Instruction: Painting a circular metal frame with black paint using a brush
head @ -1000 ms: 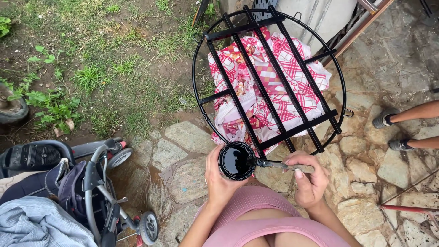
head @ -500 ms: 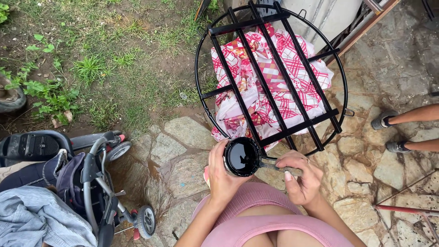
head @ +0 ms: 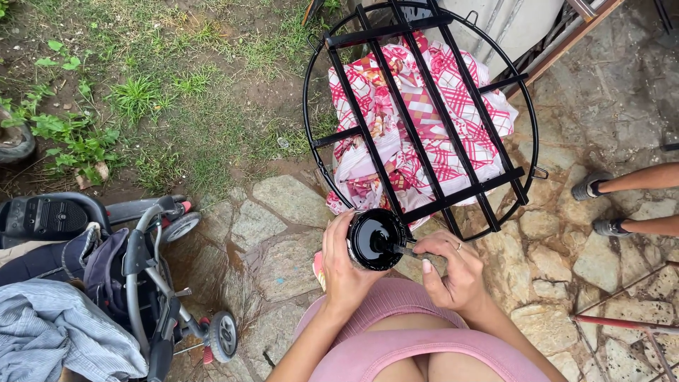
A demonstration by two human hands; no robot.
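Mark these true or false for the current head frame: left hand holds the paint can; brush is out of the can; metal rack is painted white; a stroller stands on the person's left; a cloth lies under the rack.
1. The left hand holds the paint can. True.
2. The brush is out of the can. False: the right hand holds its handle and its tip is dipped in the black paint.
3. The round metal rack is white. False: it is black.
4. A stroller stands on the person's left. True.
5. A red and white cloth lies under the rack. True.
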